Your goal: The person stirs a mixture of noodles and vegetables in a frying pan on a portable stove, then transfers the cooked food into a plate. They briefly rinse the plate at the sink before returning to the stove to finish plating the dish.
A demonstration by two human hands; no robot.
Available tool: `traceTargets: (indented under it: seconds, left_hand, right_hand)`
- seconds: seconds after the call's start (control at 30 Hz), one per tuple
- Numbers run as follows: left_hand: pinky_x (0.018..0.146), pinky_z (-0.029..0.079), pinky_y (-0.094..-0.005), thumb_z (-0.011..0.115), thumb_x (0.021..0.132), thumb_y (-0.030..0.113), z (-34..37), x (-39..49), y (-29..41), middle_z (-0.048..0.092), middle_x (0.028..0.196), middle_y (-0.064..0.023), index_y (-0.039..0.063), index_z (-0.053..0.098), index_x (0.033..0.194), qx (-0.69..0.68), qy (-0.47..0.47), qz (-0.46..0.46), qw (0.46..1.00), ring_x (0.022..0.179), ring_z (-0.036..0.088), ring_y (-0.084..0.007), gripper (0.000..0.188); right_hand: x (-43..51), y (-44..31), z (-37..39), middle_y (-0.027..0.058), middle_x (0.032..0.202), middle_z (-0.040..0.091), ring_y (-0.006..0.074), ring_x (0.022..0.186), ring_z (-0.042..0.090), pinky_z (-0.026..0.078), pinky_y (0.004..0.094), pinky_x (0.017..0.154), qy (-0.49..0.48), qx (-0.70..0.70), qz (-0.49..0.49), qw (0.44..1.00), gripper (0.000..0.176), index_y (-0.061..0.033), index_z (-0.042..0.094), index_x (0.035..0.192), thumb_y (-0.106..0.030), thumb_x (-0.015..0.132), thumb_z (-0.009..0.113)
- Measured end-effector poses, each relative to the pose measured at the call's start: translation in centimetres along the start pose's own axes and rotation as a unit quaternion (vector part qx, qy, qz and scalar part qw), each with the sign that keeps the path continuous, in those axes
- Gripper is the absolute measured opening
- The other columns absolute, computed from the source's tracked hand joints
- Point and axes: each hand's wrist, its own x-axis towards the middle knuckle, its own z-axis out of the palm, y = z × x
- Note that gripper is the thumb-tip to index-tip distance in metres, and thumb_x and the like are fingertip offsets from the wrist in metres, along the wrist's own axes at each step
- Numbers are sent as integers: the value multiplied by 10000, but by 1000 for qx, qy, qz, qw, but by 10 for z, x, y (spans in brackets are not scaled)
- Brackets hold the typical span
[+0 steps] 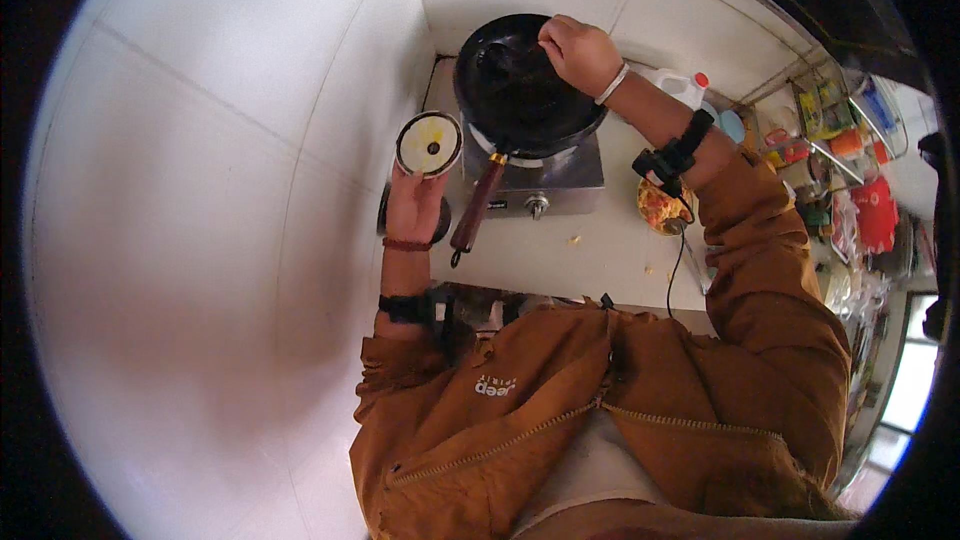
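Note:
My left hand (416, 206) grips a round bowl (424, 139) by its near rim. Its pale inside faces me, with yellow smears and a dark spot at the centre. Right of it a black wok (517, 101) sits on a steel gas stove (562, 180), its wooden handle (480, 206) pointing towards me. Over the wok's far right side is my right hand (581, 56), fingers drawn together. Whether it holds something thin is hard to make out against the dark pan. A darker shape lies inside the wok, too dim to name.
A bowl of red and yellow food (661, 206) stands on the counter (525, 255) at right, with crumbs nearby. Behind my right arm is a white jug with a red cap (679, 86). A crowded rack (825, 135) lines the right; a tiled wall (225, 202) rises close on the left.

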Motion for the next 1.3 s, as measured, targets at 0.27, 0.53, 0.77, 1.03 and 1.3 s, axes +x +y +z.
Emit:
traceTargets:
  seconds: [0.27,0.53,0.77,1.03,1.3]
  left_hand:
    - [989,379,-391,501,776,-19,-38,-125,28,396,1284,-140,41,308,1299,-26,138,41,989,1183,412,-274,560]
    - [965,411,-392,569,799,49,-61,-184,21,401,1286,-134,55,335,1278,-63,165,84,981,1154,449,-269,534]
    - [989,373,-407,592,789,57,-69,-180,22,409,1282,-113,67,349,1274,-80,174,96,977,1184,410,-261,543]
    - [928,413,-366,600,786,74,-75,-133,20,430,1239,-83,89,340,1278,29,151,71,986,1136,442,-234,557]
    - [865,418,-359,649,629,3,-77,-69,19,423,1107,-121,99,401,1241,575,155,94,798,1010,453,-258,667]
  right_hand:
    - [39,-106,62,122,773,566,321,729,561,460,399,643,-161,131,-76,975,87,-48,546,785,-131,760,558]
    - [26,-164,154,143,833,595,334,791,585,467,426,668,-371,62,-168,911,105,-48,588,805,-83,708,565]
    - [5,-180,194,138,861,615,325,830,601,491,410,682,-466,4,-222,857,107,-48,616,793,-79,701,573]
    - [-1,-179,190,146,897,634,322,834,613,505,413,677,-533,-1,-236,813,153,-34,651,836,-107,722,582]
    - [20,-126,89,117,886,619,300,837,591,474,404,705,-437,35,-66,896,222,-81,634,937,-211,791,531]
